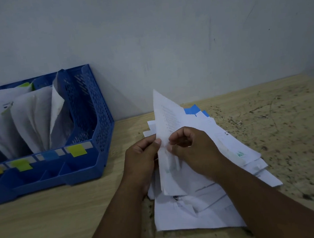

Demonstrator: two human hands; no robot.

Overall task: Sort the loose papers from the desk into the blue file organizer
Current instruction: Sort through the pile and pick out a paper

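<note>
The blue file organizer is standing at the back left of the bench, its rear against the wall, with white sheets already fanning upright in its slots and coloured tabs sticking along its front lip. To the right of the organizer, across a strip of bare wood, the loose papers are lying in a splayed pile whose corners are jutting out unevenly toward the bench's front and right. Above that pile, both hands are lifting one sheet on edge: the left hand is pinching its near edge between thumb and curled fingers, and the right hand is curling its grip round the same sheet from the other side, though blur is making the exact finger contact hard to read. Further right of the organizer, past the pile, speckled bench surface is lying open up to the wall.
</note>
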